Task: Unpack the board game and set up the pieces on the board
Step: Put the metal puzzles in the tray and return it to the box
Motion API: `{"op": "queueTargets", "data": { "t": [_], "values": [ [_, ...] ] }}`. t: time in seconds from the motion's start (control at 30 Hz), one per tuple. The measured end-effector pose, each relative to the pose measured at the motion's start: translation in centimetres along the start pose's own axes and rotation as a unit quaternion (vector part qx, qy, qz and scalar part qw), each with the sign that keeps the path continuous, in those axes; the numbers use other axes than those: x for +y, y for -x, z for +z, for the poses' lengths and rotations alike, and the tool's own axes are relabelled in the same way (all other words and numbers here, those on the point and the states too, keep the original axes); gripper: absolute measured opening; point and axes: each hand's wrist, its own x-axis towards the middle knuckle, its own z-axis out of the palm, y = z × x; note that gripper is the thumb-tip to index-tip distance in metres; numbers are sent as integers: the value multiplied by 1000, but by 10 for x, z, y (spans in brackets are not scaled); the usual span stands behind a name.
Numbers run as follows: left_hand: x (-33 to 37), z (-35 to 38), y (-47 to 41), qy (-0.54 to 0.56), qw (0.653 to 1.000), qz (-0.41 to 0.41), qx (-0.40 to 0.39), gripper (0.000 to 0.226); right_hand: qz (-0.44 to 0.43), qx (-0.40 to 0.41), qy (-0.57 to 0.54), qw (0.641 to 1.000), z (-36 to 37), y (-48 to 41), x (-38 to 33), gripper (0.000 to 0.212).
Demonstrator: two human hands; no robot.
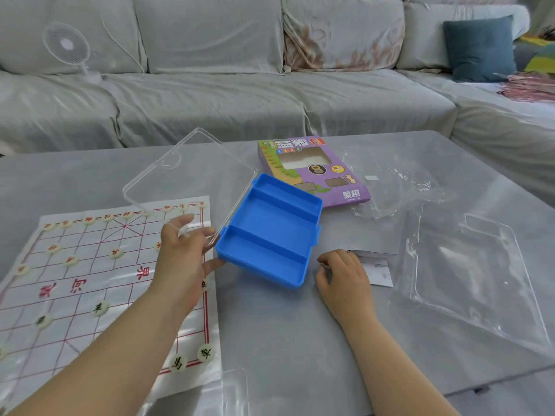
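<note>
A white paper board [90, 283] with red grid lines lies on the left of the table, with several round cream pieces [206, 353] standing on its lines. The blue piece case [270, 232] sits tilted at the centre, its compartments empty and its clear lid [186, 175] hinged up to the left. My left hand [186, 250] grips the case at its left corner where the lid meets the tray. My right hand [345, 277] rests on the table to the right of the case, fingers curled, holding nothing, partly over a folded paper leaflet [380, 270].
The purple game box [312, 169] lies behind the case. Crumpled clear wrap [399, 187] and a clear plastic insert tray [471, 274] lie on the right. A grey sofa with a small white fan [67, 46] and a blue cushion [480, 46] runs behind the table.
</note>
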Motion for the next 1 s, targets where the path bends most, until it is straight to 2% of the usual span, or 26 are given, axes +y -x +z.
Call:
{"op": "queueTargets", "data": {
  "t": [0.17,0.23,0.33,0.47,0.53,0.73,0.87,1.0],
  "values": [
    [1,-22,28,-17,1000,0,11,33,-7,-33,-22,999,-11,1,-7,4],
    [1,-29,39,-31,999,7,14,32,4,-66,-55,996,-15,5,-8,13],
    [1,-40,54,-36,999,19,20,32,65,-141,-100,983,-28,12,-14,31],
    [1,-52,63,-32,999,36,25,34,-2,-205,-21,979,-34,4,-23,36],
    [1,-57,63,-34,998,38,36,33,-2,-271,6,962,-33,-9,-27,49],
    [6,-73,56,-47,995,51,66,35,-28,-368,35,929,-20,-44,-42,73],
    [5,-75,49,-54,995,48,75,39,-40,-398,48,915,-8,-60,-49,67],
    [1,-73,42,-63,994,37,81,41,-62,-395,115,909,0,-73,-52,49]
  ]
}}
